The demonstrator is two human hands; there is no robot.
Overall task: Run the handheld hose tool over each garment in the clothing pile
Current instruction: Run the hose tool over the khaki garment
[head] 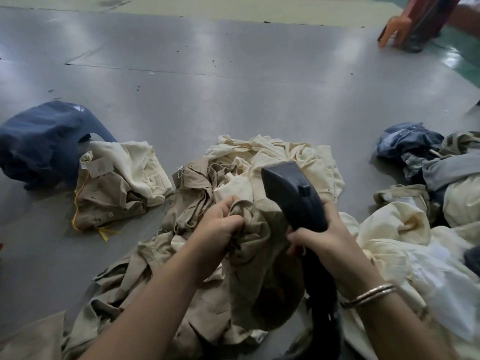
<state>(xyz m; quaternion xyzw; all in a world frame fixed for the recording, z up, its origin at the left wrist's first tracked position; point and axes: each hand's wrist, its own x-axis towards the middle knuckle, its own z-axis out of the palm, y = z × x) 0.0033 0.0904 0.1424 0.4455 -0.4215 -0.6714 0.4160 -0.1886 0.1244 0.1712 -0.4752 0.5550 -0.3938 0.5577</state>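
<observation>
Two hands at work over clothing pile (233, 203) on grey floor (207, 87). Left hand (220, 222) curled tight, fistful of khaki garment (249, 242) bunched in fingers, cloth pulled up from heap. Right hand (322, 232) wrapped round handle of dark handheld hose tool (293, 193), thumb and fingers closed about grip; flat wedge-shaped head angled up and away, above cream garment (285, 157) at far side of pile, contact with cloth impossible to tell. Black hose (322, 294) trailing down from handle toward bottom edge, between forearms. Thin metal bangles (371, 294) on right wrist.

Khaki and cream pieces tangled together in middle heap, khaki nearer, cream farther. Separate folded stack (122, 188) to left, cream over khaki, paper tag on top, yellow thread along edge. Dark navy garment (44, 141) just beyond it, touching stack. More cream fabric (394, 229) heaped at right, near right forearm. Blue denim and grey pieces (413, 144) in further mound at right edge. Orange-brown chair legs (394, 29) at top right, well apart from pile, beside strip of green floor (462, 61).
</observation>
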